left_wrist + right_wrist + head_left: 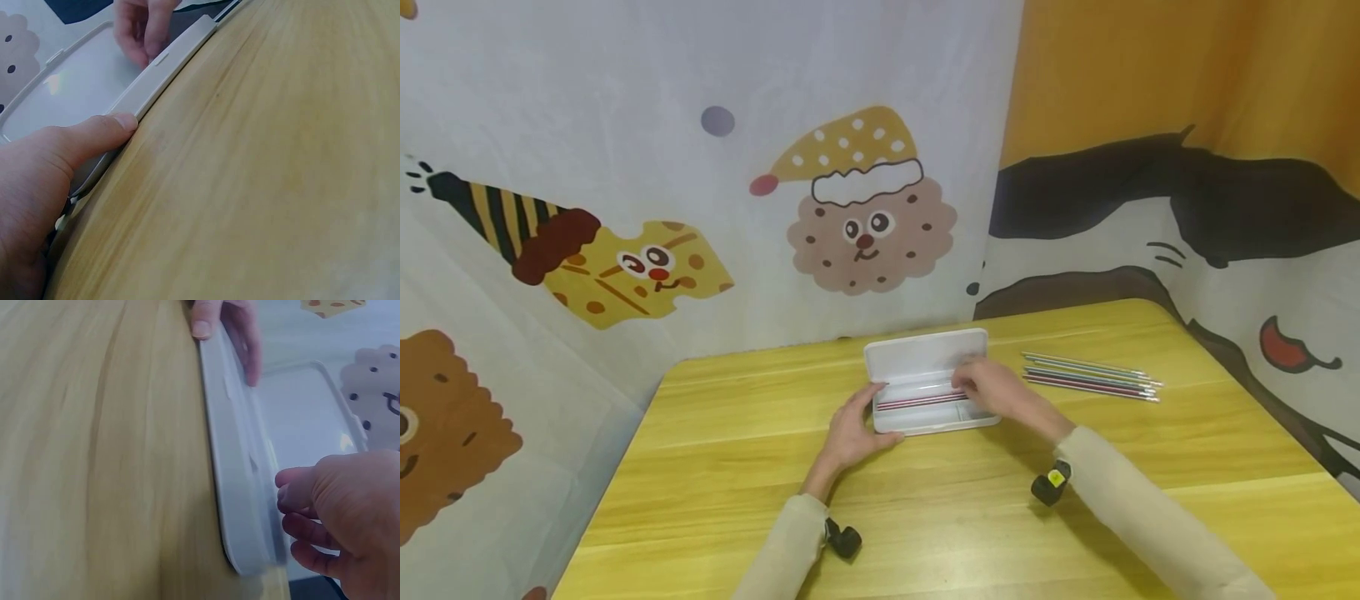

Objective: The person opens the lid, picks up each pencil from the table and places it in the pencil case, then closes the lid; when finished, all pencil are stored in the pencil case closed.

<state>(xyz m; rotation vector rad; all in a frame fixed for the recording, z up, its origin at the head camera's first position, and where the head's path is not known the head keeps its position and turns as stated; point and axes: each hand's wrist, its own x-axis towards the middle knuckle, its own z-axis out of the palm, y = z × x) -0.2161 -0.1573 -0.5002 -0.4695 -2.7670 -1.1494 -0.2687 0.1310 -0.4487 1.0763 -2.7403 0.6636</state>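
A white pencil case [920, 424] lies on the table with its lid raised at the back. Inside it, reddish pencils [917, 402] stretch lengthwise. My left hand [852, 431] grips the case's left end, thumb [103, 134] on the front wall and fingers round the far side. Over the right end of the case is my right hand [990, 387], its fingers [306, 531] loosely bent. No object shows between them in the right wrist view. That hand covers the right ends of the pencils in the head view.
To the right of the case, several pencils [1090, 382] in different colours lie side by side on the wooden table [760, 500]. A cartoon-printed cloth [737, 200] hangs behind the table's back edge.
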